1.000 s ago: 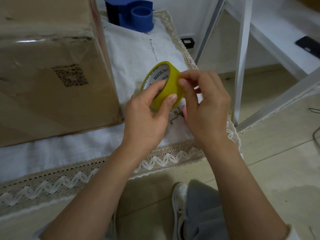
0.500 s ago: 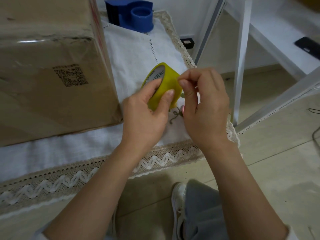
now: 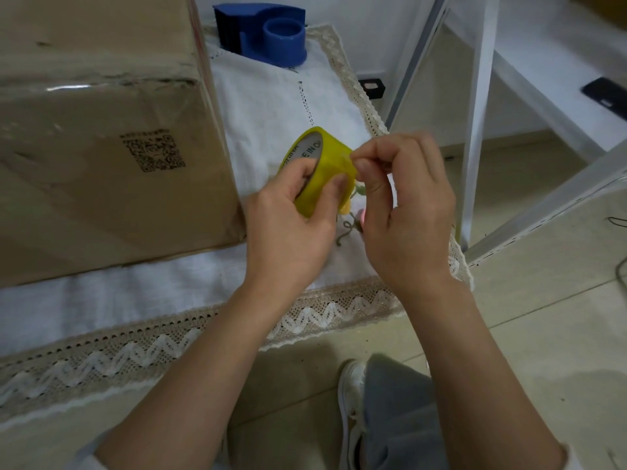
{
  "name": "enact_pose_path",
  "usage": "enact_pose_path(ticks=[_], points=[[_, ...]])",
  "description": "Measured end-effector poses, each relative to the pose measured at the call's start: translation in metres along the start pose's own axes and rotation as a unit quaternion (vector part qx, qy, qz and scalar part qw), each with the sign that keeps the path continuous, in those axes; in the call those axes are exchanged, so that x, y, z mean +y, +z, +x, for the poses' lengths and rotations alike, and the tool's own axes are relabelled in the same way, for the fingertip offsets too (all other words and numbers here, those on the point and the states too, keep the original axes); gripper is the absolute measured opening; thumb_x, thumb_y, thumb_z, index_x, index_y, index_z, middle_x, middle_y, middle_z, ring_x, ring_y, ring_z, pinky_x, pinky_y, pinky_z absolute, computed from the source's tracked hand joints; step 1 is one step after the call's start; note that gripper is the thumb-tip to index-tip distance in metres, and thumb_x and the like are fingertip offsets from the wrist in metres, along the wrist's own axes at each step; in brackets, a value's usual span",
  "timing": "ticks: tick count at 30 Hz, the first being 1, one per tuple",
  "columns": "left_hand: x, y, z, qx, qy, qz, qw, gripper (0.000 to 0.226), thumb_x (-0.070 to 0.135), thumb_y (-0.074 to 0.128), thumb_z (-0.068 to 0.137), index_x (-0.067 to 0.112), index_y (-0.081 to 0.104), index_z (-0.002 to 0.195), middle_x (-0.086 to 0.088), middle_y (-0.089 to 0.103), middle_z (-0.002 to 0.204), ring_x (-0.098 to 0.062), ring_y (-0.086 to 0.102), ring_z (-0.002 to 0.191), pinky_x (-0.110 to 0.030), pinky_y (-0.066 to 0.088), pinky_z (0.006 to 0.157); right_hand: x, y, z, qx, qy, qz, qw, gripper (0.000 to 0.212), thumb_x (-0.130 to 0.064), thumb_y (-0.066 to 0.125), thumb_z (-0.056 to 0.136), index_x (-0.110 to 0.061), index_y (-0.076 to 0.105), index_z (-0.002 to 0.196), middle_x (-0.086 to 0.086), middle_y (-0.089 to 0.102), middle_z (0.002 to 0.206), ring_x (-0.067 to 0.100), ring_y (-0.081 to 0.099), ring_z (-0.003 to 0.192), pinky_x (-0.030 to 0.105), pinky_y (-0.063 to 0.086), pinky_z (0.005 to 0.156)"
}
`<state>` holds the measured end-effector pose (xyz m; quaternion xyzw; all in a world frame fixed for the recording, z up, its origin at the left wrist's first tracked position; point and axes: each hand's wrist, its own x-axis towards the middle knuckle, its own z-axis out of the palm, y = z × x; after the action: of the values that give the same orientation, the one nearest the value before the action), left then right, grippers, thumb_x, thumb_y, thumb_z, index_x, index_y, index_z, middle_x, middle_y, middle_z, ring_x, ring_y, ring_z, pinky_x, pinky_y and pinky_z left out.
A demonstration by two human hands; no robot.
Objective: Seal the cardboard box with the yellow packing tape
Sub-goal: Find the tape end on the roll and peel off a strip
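A large cardboard box (image 3: 101, 137) with a printed QR code stands on the left of a white cloth, clear tape along its top edge. I hold a yellow packing tape roll (image 3: 319, 167) just right of the box, above the cloth. My left hand (image 3: 291, 228) grips the roll from below, thumb inside its core. My right hand (image 3: 403, 205) pinches the tape's loose end at the roll's right side, with a short strip lifted off the roll.
A blue tape dispenser (image 3: 268, 33) sits at the back of the lace-edged white cloth (image 3: 271, 96). White metal frame legs (image 3: 475, 123) stand to the right. A dark phone (image 3: 607, 95) lies on the white shelf at far right. My shoe and grey trouser leg (image 3: 390, 415) are below.
The roll has turned in my left hand, its printed core now facing more to the left. My right hand's fingers have pinched the tape end and lifted it slightly from the roll.
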<state>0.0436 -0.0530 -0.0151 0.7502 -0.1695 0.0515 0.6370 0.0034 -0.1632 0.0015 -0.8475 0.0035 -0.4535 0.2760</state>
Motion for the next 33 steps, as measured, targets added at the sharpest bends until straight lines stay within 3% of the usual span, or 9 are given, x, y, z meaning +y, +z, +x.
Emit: enact_pose_path(ticks=[5,10,13,15,19,22,27,30,33], points=[[-0.001,0.0,0.0,0.012,-0.006,-0.003,1.0,0.03,0.034,0.067,0.091,0.008,0.06,0.077,0.001,0.05,0.052,-0.004,0.039,0.046,-0.027,0.036,0.045,-0.002,0.0,0.005,0.017,-0.007,0.003,1.0,0.011,0.002,0.055,0.095,0.006,0.065,0.092,0.001,0.049,0.095,0.009,0.051,0.083,0.011,0.041,0.079],[0.002,-0.002,-0.002,-0.002,-0.013,-0.048,0.999,0.014,0.027,0.071,0.089,0.021,0.06,0.095,0.008,0.068,0.069,-0.003,0.064,0.061,-0.03,0.056,0.061,0.0,0.002,0.006,0.008,0.045,0.013,0.999,0.009,0.0,0.056,0.095,0.004,0.063,0.095,0.009,0.051,0.098,0.01,0.052,0.088,0.011,0.042,0.08],[0.004,-0.004,-0.002,-0.014,0.002,-0.064,0.998,0.036,0.022,0.072,0.088,0.027,0.053,0.118,0.005,0.071,0.086,-0.008,0.071,0.079,-0.032,0.059,0.074,0.001,0.001,0.006,-0.007,0.078,0.032,0.996,0.01,-0.006,0.054,0.097,0.001,0.062,0.098,0.012,0.054,0.101,0.013,0.054,0.089,0.013,0.043,0.081],[0.006,-0.005,-0.002,-0.02,0.024,-0.05,0.998,0.035,0.02,0.071,0.09,0.023,0.057,0.122,0.003,0.07,0.095,-0.008,0.07,0.085,-0.031,0.059,0.078,-0.001,-0.001,0.006,-0.025,0.096,0.071,0.993,0.008,-0.007,0.052,0.098,-0.006,0.06,0.099,0.003,0.058,0.094,0.012,0.059,0.085,0.015,0.045,0.078],[0.007,-0.006,-0.001,-0.012,0.027,-0.062,0.998,0.027,0.015,0.069,0.091,0.02,0.064,0.118,0.011,0.067,0.094,-0.005,0.068,0.086,-0.02,0.056,0.077,-0.008,-0.004,0.007,-0.034,0.105,0.124,0.986,0.013,-0.007,0.053,0.099,-0.02,0.054,0.099,-0.009,0.057,0.088,0.017,0.064,0.082,0.015,0.046,0.076],[0.008,-0.006,0.0,-0.013,0.033,-0.071,0.997,0.018,0.012,0.066,0.093,0.017,0.067,0.11,0.01,0.068,0.092,-0.006,0.068,0.085,-0.023,0.057,0.075,-0.011,-0.004,0.007,-0.051,0.113,0.129,0.984,0.013,-0.01,0.058,0.096,-0.019,0.055,0.106,-0.013,0.056,0.088,0.007,0.061,0.084,0.026,0.051,0.08],[0.006,-0.007,0.002,0.016,0.029,-0.103,0.994,0.005,0.011,0.067,0.092,0.015,0.065,0.093,0.002,0.07,0.082,-0.013,0.067,0.071,-0.026,0.056,0.063,-0.01,-0.005,0.006,-0.065,0.178,0.139,0.972,0.054,-0.017,0.071,0.088,-0.013,0.045,0.136,-0.003,0.065,0.092,0.009,0.063,0.094,0.028,0.049,0.091],[0.006,-0.007,0.002,0.012,0.034,-0.108,0.993,0.007,0.011,0.067,0.092,0.016,0.064,0.094,0.002,0.068,0.082,-0.018,0.067,0.07,-0.028,0.056,0.063,-0.006,-0.003,0.006,-0.087,0.201,0.136,0.966,0.031,-0.023,0.072,0.088,-0.022,0.063,0.117,-0.006,0.067,0.103,0.006,0.061,0.104,0.029,0.05,0.093],[0.008,-0.009,0.002,0.001,0.038,-0.106,0.994,0.013,0.009,0.066,0.092,0.016,0.065,0.102,0.006,0.068,0.087,-0.006,0.067,0.075,-0.022,0.055,0.067,-0.005,0.0,0.005,-0.06,0.195,0.15,0.967,0.007,-0.021,0.071,0.089,-0.022,0.071,0.095,-0.003,0.071,0.098,0.008,0.064,0.101,0.028,0.05,0.091]])
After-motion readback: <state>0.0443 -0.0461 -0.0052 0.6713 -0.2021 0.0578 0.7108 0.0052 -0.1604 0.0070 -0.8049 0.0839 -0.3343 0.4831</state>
